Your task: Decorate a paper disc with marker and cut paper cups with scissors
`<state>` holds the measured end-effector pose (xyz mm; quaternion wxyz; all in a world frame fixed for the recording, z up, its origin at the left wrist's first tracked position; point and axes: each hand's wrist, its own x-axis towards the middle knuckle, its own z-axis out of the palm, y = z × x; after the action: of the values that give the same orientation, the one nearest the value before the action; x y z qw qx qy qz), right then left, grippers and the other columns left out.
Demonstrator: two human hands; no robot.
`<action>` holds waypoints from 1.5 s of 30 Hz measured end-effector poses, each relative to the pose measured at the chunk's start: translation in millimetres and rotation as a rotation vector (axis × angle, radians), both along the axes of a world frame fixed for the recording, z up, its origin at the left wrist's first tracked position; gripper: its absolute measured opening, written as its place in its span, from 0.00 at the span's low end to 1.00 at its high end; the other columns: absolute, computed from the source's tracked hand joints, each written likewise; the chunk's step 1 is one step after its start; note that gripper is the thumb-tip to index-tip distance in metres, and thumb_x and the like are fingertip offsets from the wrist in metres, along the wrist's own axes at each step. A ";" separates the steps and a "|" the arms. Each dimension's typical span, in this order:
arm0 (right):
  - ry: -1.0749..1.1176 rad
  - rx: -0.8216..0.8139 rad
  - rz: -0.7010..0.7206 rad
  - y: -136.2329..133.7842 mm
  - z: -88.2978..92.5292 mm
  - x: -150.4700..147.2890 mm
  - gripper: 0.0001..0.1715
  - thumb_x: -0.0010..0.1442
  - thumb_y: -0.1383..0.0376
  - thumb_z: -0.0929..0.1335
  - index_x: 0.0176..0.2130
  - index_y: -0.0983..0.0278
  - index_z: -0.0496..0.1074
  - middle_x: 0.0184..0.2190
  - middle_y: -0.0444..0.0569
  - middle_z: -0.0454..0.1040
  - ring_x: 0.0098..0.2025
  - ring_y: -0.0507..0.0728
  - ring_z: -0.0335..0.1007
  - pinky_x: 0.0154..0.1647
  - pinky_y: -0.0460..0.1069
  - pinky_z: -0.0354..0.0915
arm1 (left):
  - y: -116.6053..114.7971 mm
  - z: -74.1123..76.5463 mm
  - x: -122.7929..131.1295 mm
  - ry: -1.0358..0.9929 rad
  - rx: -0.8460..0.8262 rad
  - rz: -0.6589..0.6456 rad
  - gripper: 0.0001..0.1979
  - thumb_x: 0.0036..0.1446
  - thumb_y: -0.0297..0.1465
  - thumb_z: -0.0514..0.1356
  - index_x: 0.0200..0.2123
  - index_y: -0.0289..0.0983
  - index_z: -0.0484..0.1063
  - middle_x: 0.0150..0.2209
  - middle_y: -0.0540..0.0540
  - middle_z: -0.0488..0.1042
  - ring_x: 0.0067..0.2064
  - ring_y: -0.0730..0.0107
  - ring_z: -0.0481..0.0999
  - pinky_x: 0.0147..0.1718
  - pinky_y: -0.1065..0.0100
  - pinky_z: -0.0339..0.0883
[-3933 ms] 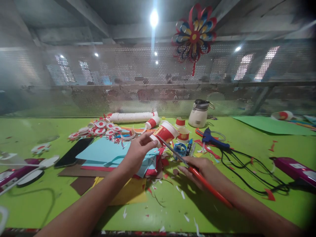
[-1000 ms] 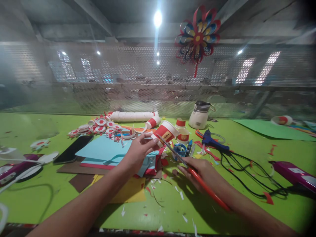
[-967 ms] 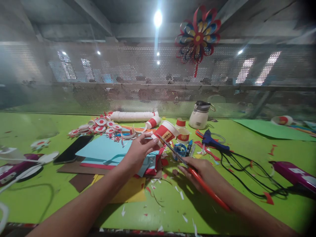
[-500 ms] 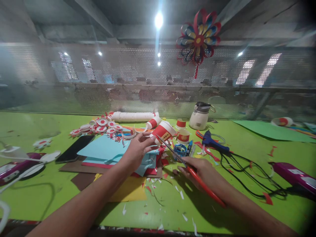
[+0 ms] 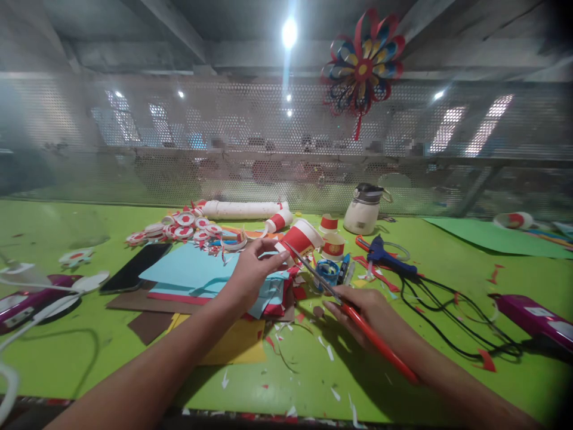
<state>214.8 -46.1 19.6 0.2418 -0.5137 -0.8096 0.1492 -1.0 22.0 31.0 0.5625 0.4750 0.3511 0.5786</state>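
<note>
My left hand (image 5: 256,266) is closed on a red and white paper cup (image 5: 301,236), holding it tilted above the stacked paper. Red-handled scissors (image 5: 358,319) are gripped in my right hand (image 5: 367,310), and their blades point up and left to the cup's near end. Whether the blades are in the cup wall or just against it, I cannot tell. Under my left hand lie sheets of light blue paper (image 5: 183,272), with red, brown and yellow sheets (image 5: 233,343) below.
Behind the cup are cut cups (image 5: 333,246) and a white roll (image 5: 246,209). A blue glue gun (image 5: 389,258) with a black cord lies right, near a white jar (image 5: 362,212). Left are a phone (image 5: 136,267) and red-white paper discs (image 5: 183,227). Paper scraps litter the green table (image 5: 313,382).
The cup has turned slightly in my left hand, and its printed mark shows less. My left thumb sits a bit farther right. The scissors stay at the cup.
</note>
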 end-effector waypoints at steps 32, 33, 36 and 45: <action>-0.020 0.080 -0.021 0.9 -8.7 0.5 0.18 0.64 0.58 0.61 0.31 0.65 0.72 0.23 0.47 0.74 0.23 0.53 0.66 0.26 0.47 0.58 | 2.8 -1.8 -0.4 -0.060 -0.003 -0.025 0.23 0.37 0.32 0.74 0.35 0.32 0.69 0.38 0.42 0.76 0.37 0.62 0.78 0.39 0.59 0.74; -0.025 0.079 -0.022 1.4 -8.7 0.3 0.18 0.64 0.58 0.61 0.31 0.65 0.72 0.23 0.47 0.74 0.23 0.54 0.66 0.26 0.47 0.58 | 3.7 -2.2 -1.1 -0.069 -0.005 -0.034 0.22 0.38 0.33 0.74 0.35 0.32 0.69 0.38 0.42 0.76 0.37 0.62 0.78 0.39 0.58 0.74; -0.015 0.053 -0.020 3.0 -6.8 0.1 0.19 0.65 0.57 0.61 0.32 0.65 0.73 0.25 0.48 0.76 0.26 0.55 0.69 0.28 0.47 0.59 | 6.1 -2.5 -3.8 -0.089 -0.014 -0.060 0.20 0.42 0.36 0.72 0.35 0.32 0.69 0.36 0.41 0.76 0.37 0.62 0.78 0.39 0.58 0.74; -0.009 0.002 0.021 6.3 -4.8 1.8 0.17 0.65 0.58 0.62 0.37 0.65 0.75 0.30 0.48 0.78 0.29 0.55 0.71 0.32 0.47 0.62 | 3.5 -0.8 -1.5 -0.040 -0.011 0.002 0.22 0.39 0.33 0.73 0.36 0.33 0.70 0.39 0.43 0.75 0.39 0.63 0.77 0.41 0.59 0.73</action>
<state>216.7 -39.7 14.8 0.2371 -0.5055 -0.8162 0.1485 -2.4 25.4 30.2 0.5714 0.4598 0.3436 0.5865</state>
